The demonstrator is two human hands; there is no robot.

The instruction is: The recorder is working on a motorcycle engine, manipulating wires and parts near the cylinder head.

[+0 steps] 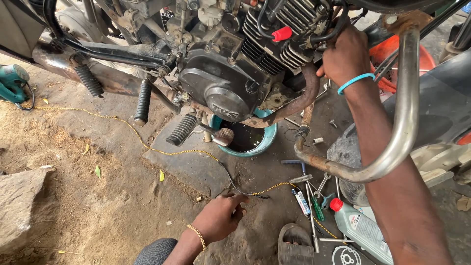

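A motorcycle engine [221,83] with a dark side cover and finned cylinder fills the top of the view. My right hand [346,54], a blue band on its wrist, reaches up to the cylinder beside the red plug cap [282,33]. It is clenched on an engine part that its fingers hide. Below it bends the rusty exhaust pipe [299,103]. My left hand [221,216], with a gold bracelet, rests on the dirt ground, holding nothing, fingertips close to a yellow cord [147,147]. A teal basin [267,140] of dark oil sits under the engine.
A chrome guard bar [407,98] curves in front of my right arm. Wrenches and screwdrivers [314,196], a red-capped oil bottle [360,228] and a sandal [294,245] lie at lower right. Footpegs [181,130] stick out left. A teal power tool [12,83] and a stone [19,206] are at far left.
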